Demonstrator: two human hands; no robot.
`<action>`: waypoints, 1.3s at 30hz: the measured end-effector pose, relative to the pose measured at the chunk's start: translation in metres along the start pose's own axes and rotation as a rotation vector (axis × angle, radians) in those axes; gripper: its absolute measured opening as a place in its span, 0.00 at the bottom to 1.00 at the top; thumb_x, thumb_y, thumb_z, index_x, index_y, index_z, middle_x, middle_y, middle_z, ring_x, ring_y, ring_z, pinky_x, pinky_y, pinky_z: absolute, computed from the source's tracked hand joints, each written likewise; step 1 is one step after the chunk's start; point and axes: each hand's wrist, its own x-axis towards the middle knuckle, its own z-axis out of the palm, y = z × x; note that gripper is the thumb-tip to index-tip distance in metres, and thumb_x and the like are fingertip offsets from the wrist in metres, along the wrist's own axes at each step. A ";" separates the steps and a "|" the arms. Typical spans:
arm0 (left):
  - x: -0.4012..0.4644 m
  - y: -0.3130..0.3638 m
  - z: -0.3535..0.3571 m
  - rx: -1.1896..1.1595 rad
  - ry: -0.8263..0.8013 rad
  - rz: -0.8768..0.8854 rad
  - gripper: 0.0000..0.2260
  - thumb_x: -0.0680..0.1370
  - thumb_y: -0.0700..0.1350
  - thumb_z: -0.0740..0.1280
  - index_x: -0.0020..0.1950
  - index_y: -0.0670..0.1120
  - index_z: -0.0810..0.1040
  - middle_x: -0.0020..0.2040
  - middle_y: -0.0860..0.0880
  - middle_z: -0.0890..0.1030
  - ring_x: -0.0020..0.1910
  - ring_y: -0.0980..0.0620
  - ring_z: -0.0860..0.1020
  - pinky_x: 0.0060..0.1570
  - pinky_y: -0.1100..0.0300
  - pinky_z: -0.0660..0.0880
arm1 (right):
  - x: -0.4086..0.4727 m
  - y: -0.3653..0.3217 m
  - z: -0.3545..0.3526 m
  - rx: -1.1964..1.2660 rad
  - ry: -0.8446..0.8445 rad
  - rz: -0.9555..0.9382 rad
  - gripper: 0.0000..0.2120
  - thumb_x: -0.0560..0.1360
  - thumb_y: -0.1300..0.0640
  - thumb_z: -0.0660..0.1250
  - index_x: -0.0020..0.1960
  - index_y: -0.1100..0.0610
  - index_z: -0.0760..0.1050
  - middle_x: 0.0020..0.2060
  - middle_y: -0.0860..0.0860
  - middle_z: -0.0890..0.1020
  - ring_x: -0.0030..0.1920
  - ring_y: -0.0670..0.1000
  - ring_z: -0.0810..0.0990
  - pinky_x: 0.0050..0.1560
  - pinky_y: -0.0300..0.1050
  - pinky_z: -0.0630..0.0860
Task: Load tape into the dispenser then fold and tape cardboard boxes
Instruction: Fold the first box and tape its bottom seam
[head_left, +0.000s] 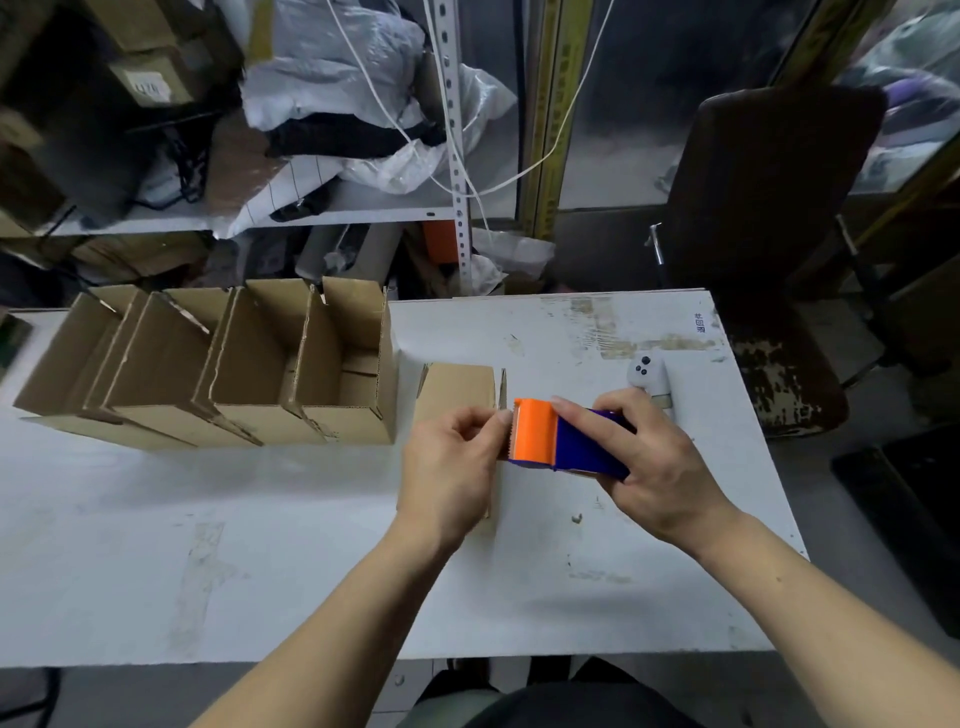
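Note:
My right hand grips an orange and blue tape dispenser above the white table. My left hand pinches at the dispenser's orange front edge, where the tape end would be; the tape itself is too thin to make out. A flat cardboard box lies on the table under and behind my hands, mostly hidden by them. Several folded open boxes stand in a row at the left.
A small white device with dark buttons lies behind my right hand. A dark worn chair stands beyond the table's right edge. Cluttered metal shelving with bags and boxes rises behind the table.

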 end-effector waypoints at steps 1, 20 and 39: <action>-0.002 -0.002 0.002 0.065 0.036 0.048 0.09 0.82 0.50 0.71 0.45 0.51 0.86 0.36 0.57 0.85 0.34 0.60 0.80 0.36 0.66 0.75 | 0.001 -0.001 0.002 -0.028 0.008 -0.007 0.42 0.72 0.66 0.79 0.80 0.48 0.66 0.55 0.56 0.76 0.53 0.54 0.74 0.47 0.49 0.80; 0.011 -0.001 0.013 0.896 0.116 0.694 0.11 0.70 0.36 0.77 0.34 0.45 0.75 0.27 0.46 0.75 0.26 0.43 0.69 0.30 0.58 0.56 | -0.004 0.022 0.053 -0.376 -0.639 0.553 0.23 0.77 0.56 0.68 0.70 0.43 0.73 0.55 0.53 0.69 0.47 0.57 0.75 0.43 0.48 0.67; 0.055 -0.018 -0.017 0.300 0.004 0.047 0.09 0.80 0.50 0.72 0.42 0.49 0.86 0.37 0.56 0.87 0.39 0.57 0.85 0.50 0.56 0.82 | 0.055 -0.039 0.066 1.273 -0.208 1.045 0.15 0.70 0.47 0.77 0.46 0.57 0.80 0.38 0.50 0.84 0.41 0.47 0.81 0.45 0.42 0.72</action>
